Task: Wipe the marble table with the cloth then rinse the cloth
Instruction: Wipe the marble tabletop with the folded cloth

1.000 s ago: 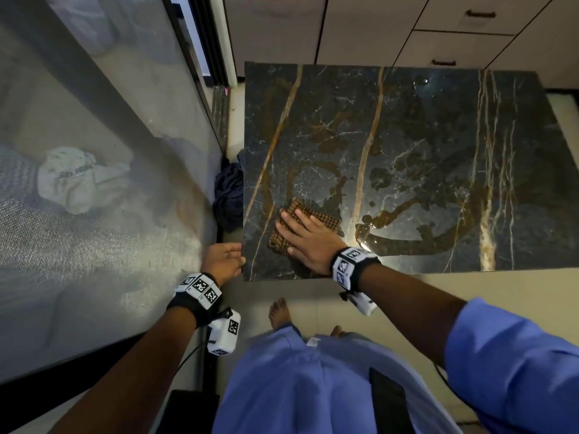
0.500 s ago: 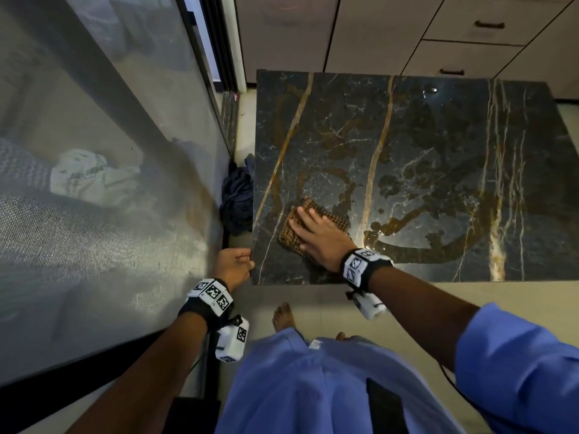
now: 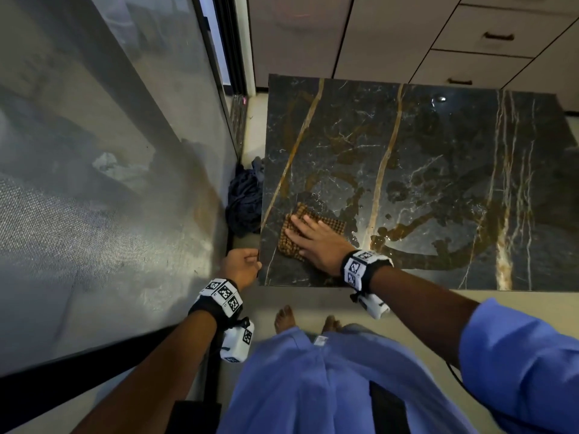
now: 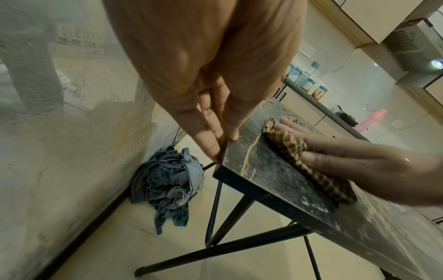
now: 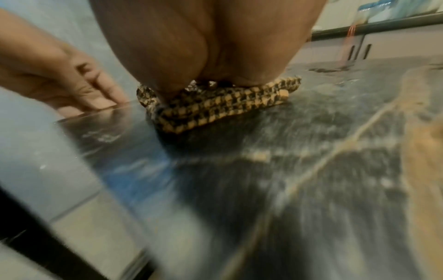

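At the near left corner of the marble counter (image 3: 438, 183), the left hand (image 3: 241, 267) holds the slab's edge, its fingers (image 4: 210, 140) close together and bent around the corner with the thumb on top. Just beyond, the right hand (image 3: 316, 242) lies flat on the checked brown cloth (image 3: 289, 242), fingers (image 4: 335, 149) straight and slightly apart, pressing it onto the stone near the left edge. Wet streaks curve across the dark gold-veined surface to the right. On the floor between counter and mesh screen (image 3: 94, 214) lies a crumpled blue rag (image 4: 167, 181). Beyond the far edge stand cabinet drawers (image 3: 488, 39).
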Available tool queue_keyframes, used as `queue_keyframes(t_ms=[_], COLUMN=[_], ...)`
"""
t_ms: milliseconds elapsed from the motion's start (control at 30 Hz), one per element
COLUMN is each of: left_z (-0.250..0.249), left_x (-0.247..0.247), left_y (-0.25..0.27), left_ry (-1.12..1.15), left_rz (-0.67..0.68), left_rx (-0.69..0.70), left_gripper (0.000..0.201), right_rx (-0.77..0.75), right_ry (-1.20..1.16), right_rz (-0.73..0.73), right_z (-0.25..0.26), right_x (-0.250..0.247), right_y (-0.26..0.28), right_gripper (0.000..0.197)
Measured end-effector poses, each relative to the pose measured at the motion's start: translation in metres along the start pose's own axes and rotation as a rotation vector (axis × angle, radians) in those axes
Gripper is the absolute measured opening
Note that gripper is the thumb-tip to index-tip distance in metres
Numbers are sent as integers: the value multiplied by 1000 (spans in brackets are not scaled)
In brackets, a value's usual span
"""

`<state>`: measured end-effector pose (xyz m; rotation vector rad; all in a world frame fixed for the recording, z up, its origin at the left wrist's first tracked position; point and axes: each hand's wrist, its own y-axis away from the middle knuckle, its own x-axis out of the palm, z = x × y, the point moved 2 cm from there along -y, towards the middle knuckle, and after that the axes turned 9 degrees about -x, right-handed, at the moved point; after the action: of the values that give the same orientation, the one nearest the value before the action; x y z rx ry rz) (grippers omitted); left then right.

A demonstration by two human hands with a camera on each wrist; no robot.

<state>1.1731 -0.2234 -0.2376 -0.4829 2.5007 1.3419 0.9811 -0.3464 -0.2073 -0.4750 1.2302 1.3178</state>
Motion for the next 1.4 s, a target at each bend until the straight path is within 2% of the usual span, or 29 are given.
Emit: queue_keyframes(t_ms=[100,167,267,367,500,633,733,800,900,1033,1167,1267,1400], left_z=[-3,-5,-1,-3,-8,-16,-18,-18,-16,-14,-17,-22,-27], left_x=[1,0,0,-2,-3,-5,-5,-4,-3,-6,-5,-2,6], left_y=[5,6,1,-2,1,6,7,8,4,2,2,5,23], left_ry=[27,0,-21,-11,50,94,127,174,233,277,228,105,-186], left_rz=[15,-7,-7,13,41,86,97,70,94,102,76,3,-205], left_rx=[7,11,-4,-27,-66,-121,-167,-205,-243,-260,-273,-202,87], left_gripper=[33,28,27,25,31,32,26,23,23,29,31,33,44], right_rx=[114,127,27,-108,-164,-37,19,-24,-135,-228,-142,-71,-172], right_ry=[-44,-40,32,93,93,56,46,97,116,83,106,97,144], right_rz=[-15,6,46,66,83,61,39,37,59,84,71,28,66], right_z=[-11,-3,23,28,-9,-42,-25,-3,14,-22,-57,-41,-12], right_x=[-20,-25,-15,6,5,-32,-44,-37,-20,-20,-51,-61,-41], right_y=[-30,-50,-56,-31,3,-31,-71,-83,-67,-35,-70,-105,-94], right_gripper=[58,58,58,57,57,57,58,59,59,57,58,59,58])
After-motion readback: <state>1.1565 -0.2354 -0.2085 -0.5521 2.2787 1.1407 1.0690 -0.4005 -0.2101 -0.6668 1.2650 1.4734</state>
